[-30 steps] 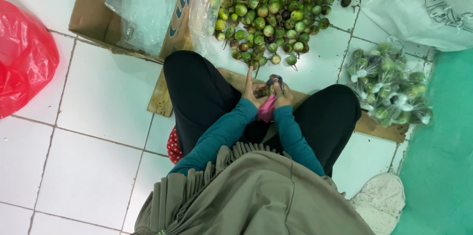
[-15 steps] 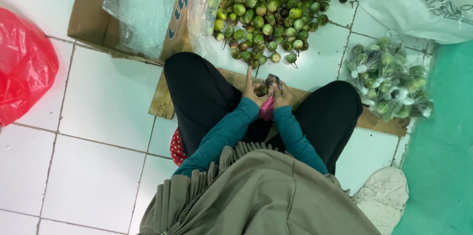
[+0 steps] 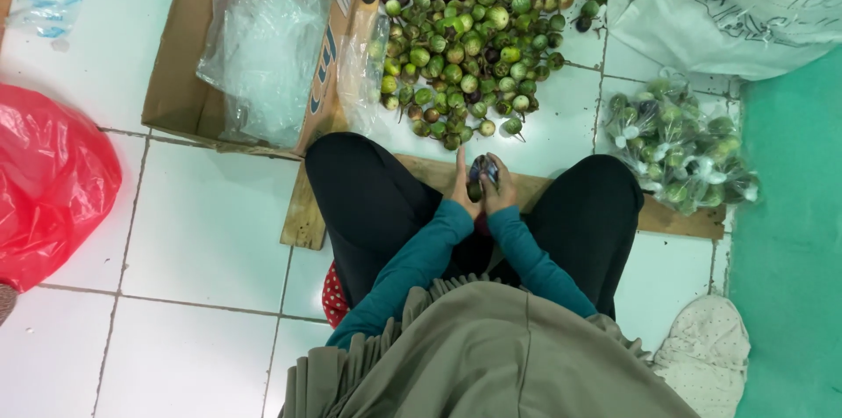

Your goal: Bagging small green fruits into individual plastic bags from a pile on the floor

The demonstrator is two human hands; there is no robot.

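A small dark fruit point(image 3: 483, 174) sits between the person's two hands, above the wooden board point(image 3: 303, 216) that lies on the tiled floor point(image 3: 202, 234) under the knees. The left hand point(image 3: 461, 188) has its fingers curled against the fruit's left side; the right hand point(image 3: 500, 190) has its fingers closed around the fruit from the right. Just beyond the hands, a heap of green and dark red fruits point(image 3: 474, 41) spreads over the floor toward its far edge. A cardboard box point(image 3: 189, 85) holding clear plastic bags point(image 3: 263, 45) stands left of the heap. Bagged fruits point(image 3: 684, 150) lie to the right, a red plastic bag point(image 3: 48, 181) at the floor's left edge.
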